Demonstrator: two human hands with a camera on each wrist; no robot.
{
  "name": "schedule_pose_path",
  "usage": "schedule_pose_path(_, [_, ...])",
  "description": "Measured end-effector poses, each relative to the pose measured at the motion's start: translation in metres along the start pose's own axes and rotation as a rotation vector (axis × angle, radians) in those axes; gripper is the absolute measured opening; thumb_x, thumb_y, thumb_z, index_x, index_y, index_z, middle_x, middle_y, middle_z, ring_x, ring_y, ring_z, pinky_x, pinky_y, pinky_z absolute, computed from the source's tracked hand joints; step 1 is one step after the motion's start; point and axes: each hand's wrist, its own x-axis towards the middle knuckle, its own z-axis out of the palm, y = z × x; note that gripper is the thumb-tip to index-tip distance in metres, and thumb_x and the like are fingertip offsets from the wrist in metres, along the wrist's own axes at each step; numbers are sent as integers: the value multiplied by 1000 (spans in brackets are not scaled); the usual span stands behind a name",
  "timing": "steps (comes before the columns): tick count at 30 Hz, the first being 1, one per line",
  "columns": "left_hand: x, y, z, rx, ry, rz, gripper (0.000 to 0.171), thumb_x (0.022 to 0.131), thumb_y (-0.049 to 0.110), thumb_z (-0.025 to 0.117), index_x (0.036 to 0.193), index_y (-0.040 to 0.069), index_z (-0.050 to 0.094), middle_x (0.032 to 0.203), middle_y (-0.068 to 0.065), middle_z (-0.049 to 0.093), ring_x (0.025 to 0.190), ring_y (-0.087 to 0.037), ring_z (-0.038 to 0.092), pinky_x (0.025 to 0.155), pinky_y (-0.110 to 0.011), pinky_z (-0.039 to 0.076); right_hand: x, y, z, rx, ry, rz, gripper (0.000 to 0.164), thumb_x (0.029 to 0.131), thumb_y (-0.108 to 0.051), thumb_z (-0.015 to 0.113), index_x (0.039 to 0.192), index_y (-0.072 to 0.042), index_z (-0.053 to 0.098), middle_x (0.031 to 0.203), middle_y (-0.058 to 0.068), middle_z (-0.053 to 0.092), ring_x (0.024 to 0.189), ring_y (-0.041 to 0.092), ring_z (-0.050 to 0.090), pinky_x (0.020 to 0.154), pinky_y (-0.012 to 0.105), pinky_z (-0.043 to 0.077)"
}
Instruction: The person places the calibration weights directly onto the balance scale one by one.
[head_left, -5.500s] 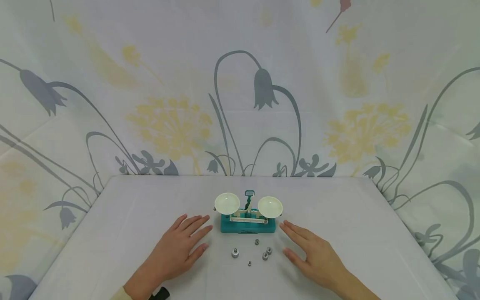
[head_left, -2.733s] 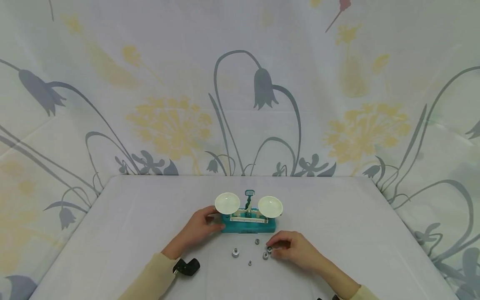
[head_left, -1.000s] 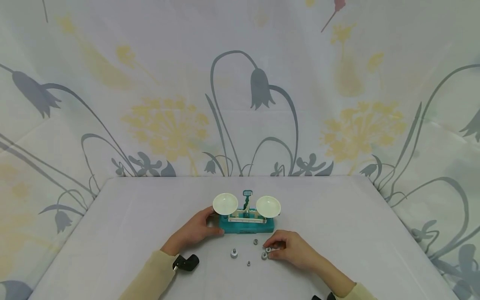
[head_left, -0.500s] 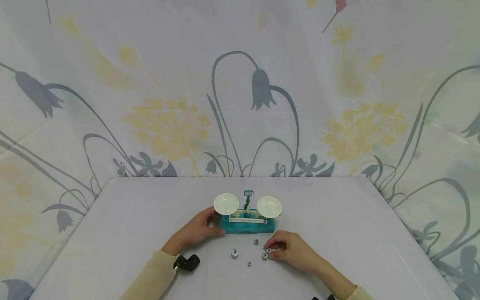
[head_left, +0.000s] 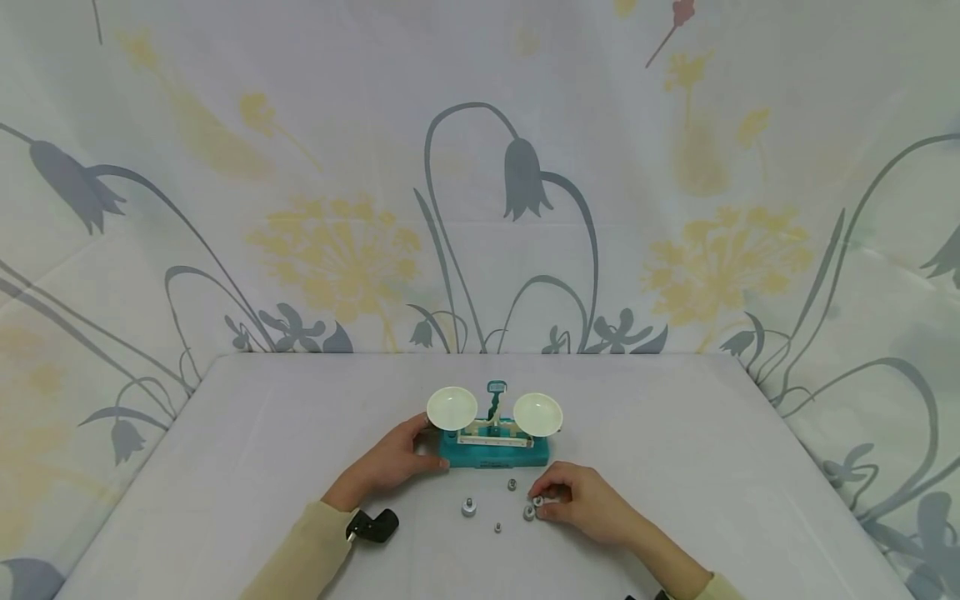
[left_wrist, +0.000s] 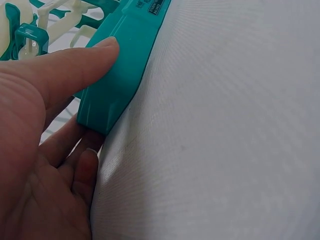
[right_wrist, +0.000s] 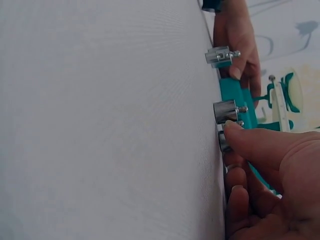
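At the left, a pale yellow sleeve [head_left: 296, 554] runs up from the lower edge to a black device [head_left: 384, 527] worn at the wrist, and beyond it the left hand [head_left: 386, 458] grips the left end of a balance scale [head_left: 491, 456]. The thumb lies against the front of the teal base while the other fingers reach round behind that end, so the fingers are clamped on the base. The balance scale stands upright near the middle of the table [head_left: 300, 408]; from the left come its cream left pan [head_left: 452, 408], the teal post [head_left: 496, 387] rising between the pans, and the matching right pan [head_left: 537, 414]. In front of the base, metal weights stand on the table, knobs up: first the large weight [head_left: 468, 508], then the smallest weight [head_left: 498, 528], nearest the person, then a small weight [head_left: 512, 485] just in front of the base, then a medium weight [head_left: 528, 513]. Just beside that one is the gripped weight [head_left: 538, 502], pinched between thumb and fingers of the right hand [head_left: 585, 502]; whether it touches the table, I cannot tell. At the far right, the right sleeve [head_left: 720, 588] shows at the lower edge.
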Motion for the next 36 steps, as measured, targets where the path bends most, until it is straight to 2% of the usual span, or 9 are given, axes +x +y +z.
schedule_pose_path(11, [1,-2,-1,1,-17,15,69,85,18,80,144,5,47,143,-9,52,134,-33,45,114,-52,32,0,-1,0,-14,31,28,16,87,-19,77,102,-18,72,93,-7,62,84,13,55,70,22,47])
schedule_pose_path(20, [2,-4,-1,-9,-18,33,68,86,17,79,144,2,46,143,-13,51,135,-35,44,114,-54,31,-2,0,1,-25,49,41,16,88,-17,76,103,-18,71,90,-8,63,81,12,55,67,24,48])
schedule_pose_path(28, [1,-4,-2,17,-10,37,68,86,20,79,144,4,47,142,-11,52,133,-34,46,113,-54,33,-1,-1,0,-23,69,48,16,88,-17,76,103,-17,71,90,-8,64,82,12,57,69,24,50])
schedule_pose_path(36, [1,-3,-1,-1,-11,19,68,86,19,79,144,4,47,143,-10,52,134,-34,45,114,-53,32,-2,-1,-2,-8,106,45,17,87,-10,74,103,-14,71,92,-4,66,83,12,58,71,25,52])
